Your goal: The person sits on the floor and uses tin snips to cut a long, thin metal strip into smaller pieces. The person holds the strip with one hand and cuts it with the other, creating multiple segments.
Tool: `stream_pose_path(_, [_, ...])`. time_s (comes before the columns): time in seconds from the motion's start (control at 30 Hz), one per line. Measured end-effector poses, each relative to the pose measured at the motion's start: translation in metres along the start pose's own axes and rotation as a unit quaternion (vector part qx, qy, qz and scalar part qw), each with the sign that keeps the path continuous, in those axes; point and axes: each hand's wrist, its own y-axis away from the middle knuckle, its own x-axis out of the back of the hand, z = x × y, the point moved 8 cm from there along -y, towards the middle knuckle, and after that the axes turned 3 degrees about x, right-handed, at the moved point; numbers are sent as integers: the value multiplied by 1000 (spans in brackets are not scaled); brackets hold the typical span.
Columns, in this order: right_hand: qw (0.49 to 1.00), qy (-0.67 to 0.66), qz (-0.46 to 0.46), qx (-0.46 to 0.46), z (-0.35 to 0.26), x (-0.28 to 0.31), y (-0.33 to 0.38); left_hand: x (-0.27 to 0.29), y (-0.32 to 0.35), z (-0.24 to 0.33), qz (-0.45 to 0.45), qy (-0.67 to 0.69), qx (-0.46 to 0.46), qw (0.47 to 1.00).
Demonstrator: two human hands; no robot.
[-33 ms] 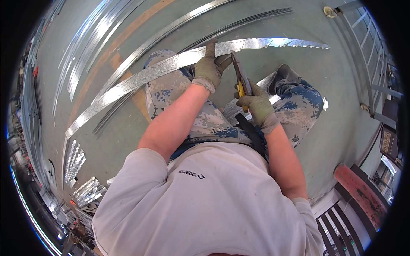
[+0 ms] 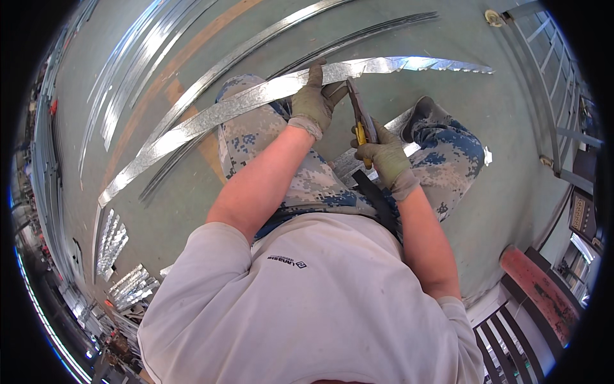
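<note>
A long shiny sheet-metal strip (image 2: 236,107) lies across my raised left knee, its right part notched along the near edge. My left hand (image 2: 312,106), in a grey-green work glove, grips the strip's near edge, thumb on top and fingers underneath. Tin snips (image 2: 358,105) with yellow on the handles are closed in my gloved right hand (image 2: 387,157). Their jaws point away from me and reach the strip's near edge, just right of my left fingers. I cannot tell whether the blades are around the metal.
Beyond the strip, more long metal strips (image 2: 240,52) lie on the grey-green floor, with a thin dark bundle (image 2: 368,33) among them. Bent metal pieces (image 2: 132,286) are piled at the lower left. A metal frame on casters (image 2: 542,64) stands at right, above a red cylinder (image 2: 538,294).
</note>
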Motion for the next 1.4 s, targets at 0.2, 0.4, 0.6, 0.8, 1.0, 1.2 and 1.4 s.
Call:
stream_pose_path(0.2, [1000,21,-9,-8,-1,0,-2,3,-2,-1,-21,26,-5,999])
stream_pose_path(0.4, [1000,12,-5,-2,-3,-2,-1,2,-2,-1,-13,13,6,1000])
stream_pose_path(0.6, [992,-80,-52,-79,3,-19,1,1,1,1,16,3,18,1000])
stream_pose_path(0.8, [989,109,20,-95,0,-28,-4,5,-4,0,12,20,18,1000])
stream_pose_path(1.0, [904,412,106,38,12,-17,-26,5,-8,-3,38,7,26,999])
stream_pose_path(1.2, [781,615,106,-7,-37,-5,-12,12,-10,-4,15,-58,7,998])
stream_pose_path(1.4, [740,665,90,-31,-46,-4,-10,14,-19,-12,45,-66,28,996])
